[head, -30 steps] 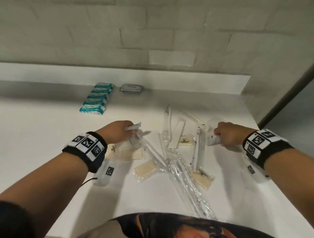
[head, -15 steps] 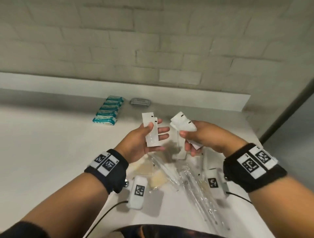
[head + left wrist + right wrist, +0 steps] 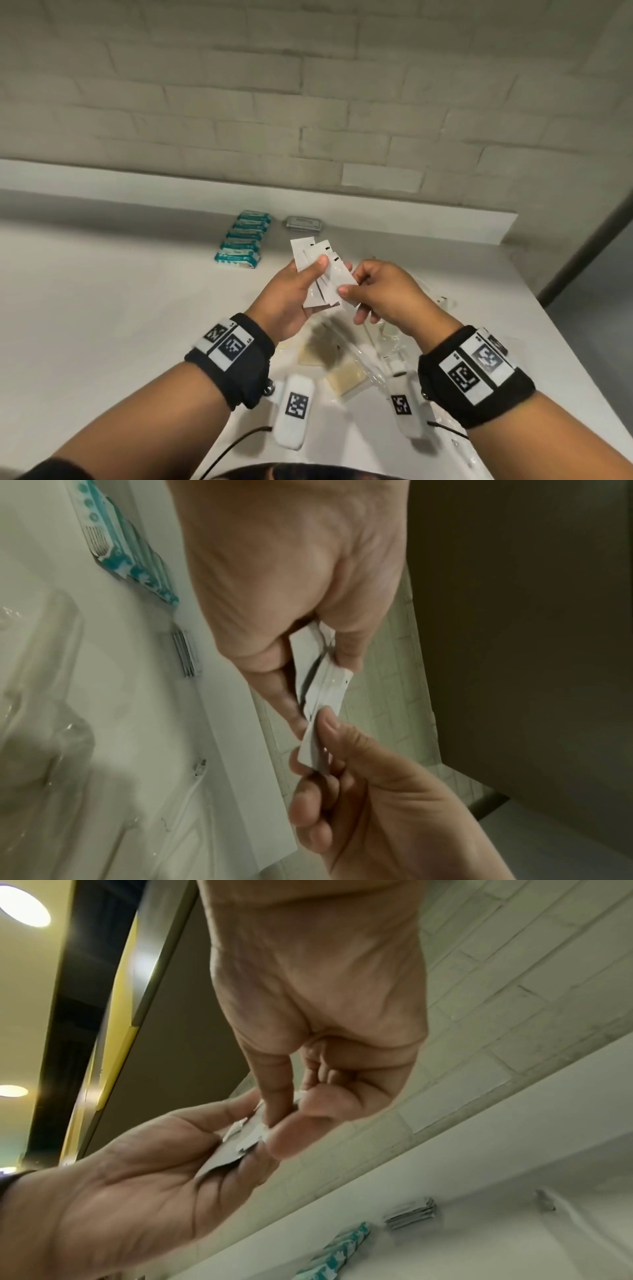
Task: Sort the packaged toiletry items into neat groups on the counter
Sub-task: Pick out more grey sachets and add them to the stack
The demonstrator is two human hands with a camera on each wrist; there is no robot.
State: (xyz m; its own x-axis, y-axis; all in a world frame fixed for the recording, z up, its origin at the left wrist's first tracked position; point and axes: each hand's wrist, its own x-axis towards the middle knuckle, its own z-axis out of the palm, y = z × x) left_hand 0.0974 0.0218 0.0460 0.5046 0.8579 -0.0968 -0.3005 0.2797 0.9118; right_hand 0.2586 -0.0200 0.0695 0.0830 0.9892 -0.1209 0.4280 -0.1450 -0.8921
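Above the counter my left hand (image 3: 310,274) holds a fan of several white sachets (image 3: 317,260) between thumb and fingers. My right hand (image 3: 354,286) pinches the lower right edge of that fan. The left wrist view shows the sachets (image 3: 325,674) pinched from above by my left hand (image 3: 308,642) and from below by my right hand (image 3: 329,737). In the right wrist view the sachets (image 3: 240,1139) lie across the left palm. A row of teal packets (image 3: 243,240) and a grey packet stack (image 3: 303,224) lie by the back ledge.
Under my hands a loose pile of clear-wrapped long items (image 3: 376,346) and beige sachets (image 3: 344,377) lies on the white counter (image 3: 102,308). The counter's right edge (image 3: 534,308) drops off beside the pile. A brick wall (image 3: 308,102) closes the back.
Both hands rose from the pile with white sachets and came together. The sachets that the right hand held half a second ago now sit in the left hand's fan.
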